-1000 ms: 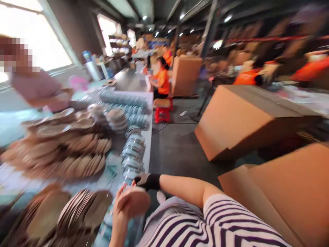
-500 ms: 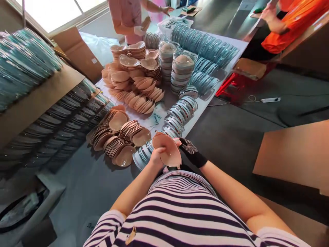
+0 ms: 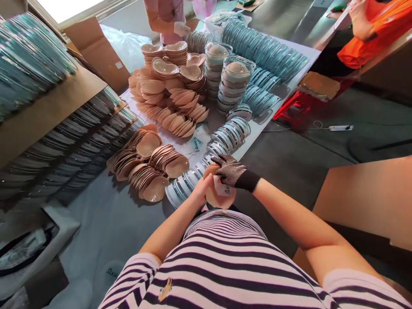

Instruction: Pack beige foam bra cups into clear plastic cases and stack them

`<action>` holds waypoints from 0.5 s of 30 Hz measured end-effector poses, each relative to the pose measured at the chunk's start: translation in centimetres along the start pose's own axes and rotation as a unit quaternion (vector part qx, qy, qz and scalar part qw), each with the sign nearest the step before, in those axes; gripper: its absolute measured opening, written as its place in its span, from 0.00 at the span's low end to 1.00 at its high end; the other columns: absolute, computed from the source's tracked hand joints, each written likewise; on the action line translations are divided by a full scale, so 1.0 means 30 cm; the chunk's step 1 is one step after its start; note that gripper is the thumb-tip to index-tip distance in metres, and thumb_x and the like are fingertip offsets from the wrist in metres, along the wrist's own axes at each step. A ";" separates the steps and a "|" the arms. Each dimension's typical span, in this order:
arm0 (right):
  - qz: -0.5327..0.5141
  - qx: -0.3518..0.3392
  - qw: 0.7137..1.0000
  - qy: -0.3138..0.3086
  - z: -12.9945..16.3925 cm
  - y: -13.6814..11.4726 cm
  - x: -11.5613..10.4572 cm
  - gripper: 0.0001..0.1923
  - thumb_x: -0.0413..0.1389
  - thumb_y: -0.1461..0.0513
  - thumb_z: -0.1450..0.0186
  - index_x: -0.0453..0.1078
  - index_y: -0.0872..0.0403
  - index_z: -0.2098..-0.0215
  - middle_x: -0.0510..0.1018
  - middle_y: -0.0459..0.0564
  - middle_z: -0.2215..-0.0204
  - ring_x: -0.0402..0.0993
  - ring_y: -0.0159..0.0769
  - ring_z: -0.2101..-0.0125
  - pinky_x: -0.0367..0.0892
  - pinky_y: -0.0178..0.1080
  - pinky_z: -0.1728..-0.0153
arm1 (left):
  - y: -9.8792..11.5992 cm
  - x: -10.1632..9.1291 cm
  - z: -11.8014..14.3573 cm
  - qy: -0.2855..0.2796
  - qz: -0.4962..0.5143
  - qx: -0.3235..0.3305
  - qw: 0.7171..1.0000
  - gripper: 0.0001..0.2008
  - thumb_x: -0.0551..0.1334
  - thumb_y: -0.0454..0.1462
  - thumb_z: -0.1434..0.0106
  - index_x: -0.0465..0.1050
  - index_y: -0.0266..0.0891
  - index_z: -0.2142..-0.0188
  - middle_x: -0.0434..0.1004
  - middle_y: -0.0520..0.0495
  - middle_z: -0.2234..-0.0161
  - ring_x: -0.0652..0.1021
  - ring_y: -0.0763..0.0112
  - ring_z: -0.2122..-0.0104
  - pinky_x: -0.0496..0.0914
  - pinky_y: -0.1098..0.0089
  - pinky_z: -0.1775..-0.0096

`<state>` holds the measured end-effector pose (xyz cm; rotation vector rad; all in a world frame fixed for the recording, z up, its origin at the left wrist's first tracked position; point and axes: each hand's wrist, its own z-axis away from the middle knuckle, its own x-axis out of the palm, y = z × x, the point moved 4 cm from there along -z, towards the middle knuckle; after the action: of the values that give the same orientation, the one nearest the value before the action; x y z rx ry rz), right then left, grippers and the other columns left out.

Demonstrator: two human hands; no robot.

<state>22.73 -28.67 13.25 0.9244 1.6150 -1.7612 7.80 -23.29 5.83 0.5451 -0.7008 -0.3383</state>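
From where I stand, the beige pad is in front of the person's belly, between the two hands, which are close together over it. The bare left hand grips its left edge; the gloved right hand covers its upper right, fingers bent. I can't tell whether those fingers pinch the white label against the pad or merely lie over it. The pad's long axis tilts, upper end leaning left. The row of round cases is just beyond, on the worktop; the left forearm runs beside its near end, while the gloved fingers are closer to its middle.

The pad looks thin, smooth and gently domed, the label flat and printed in dark letters. The glove is black knit with pale dots. The cases stand on edge, shiny-rimmed. Further left, fanned piles of pads overlap like shells, some with a wet-looking gloss.
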 end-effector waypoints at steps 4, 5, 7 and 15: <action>-0.103 0.065 0.988 0.098 0.037 0.018 0.090 0.28 0.67 0.60 0.47 0.75 0.52 0.48 0.70 0.58 0.37 0.67 0.54 0.38 0.64 0.54 0.37 | -0.056 0.019 0.015 -0.057 -0.003 0.015 0.998 0.36 0.80 0.38 0.62 0.77 0.37 0.51 0.84 0.43 0.58 0.82 0.58 0.58 0.73 0.62 0.51; -0.165 0.083 0.972 0.143 0.077 0.030 0.105 0.32 0.67 0.58 0.45 0.71 0.51 0.42 0.71 0.58 0.37 0.68 0.52 0.38 0.65 0.53 0.38 | -0.066 0.015 0.014 -0.047 -0.003 0.030 0.998 0.36 0.80 0.37 0.63 0.78 0.37 0.52 0.83 0.43 0.58 0.81 0.58 0.57 0.72 0.62 0.51; -0.288 0.136 0.920 0.230 0.173 0.047 0.143 0.36 0.63 0.52 0.39 0.63 0.49 0.35 0.72 0.58 0.38 0.71 0.49 0.41 0.69 0.53 0.41 | -0.080 0.004 0.002 0.002 0.018 0.064 0.998 0.35 0.79 0.36 0.63 0.78 0.37 0.53 0.83 0.42 0.57 0.81 0.56 0.55 0.72 0.61 0.51; -0.317 0.313 0.820 0.359 0.307 -0.004 0.337 0.26 0.54 0.48 0.33 0.69 0.51 0.42 0.79 0.56 0.49 0.73 0.52 0.44 0.69 0.58 0.42 | -0.164 0.115 -0.093 0.178 0.079 0.089 0.977 0.26 0.75 0.36 0.59 0.76 0.38 0.58 0.83 0.43 0.61 0.81 0.60 0.59 0.72 0.63 0.53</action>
<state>15.59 -37.38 5.51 1.6439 1.9707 -2.7352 11.63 -27.90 2.99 0.6952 -0.4239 -0.0241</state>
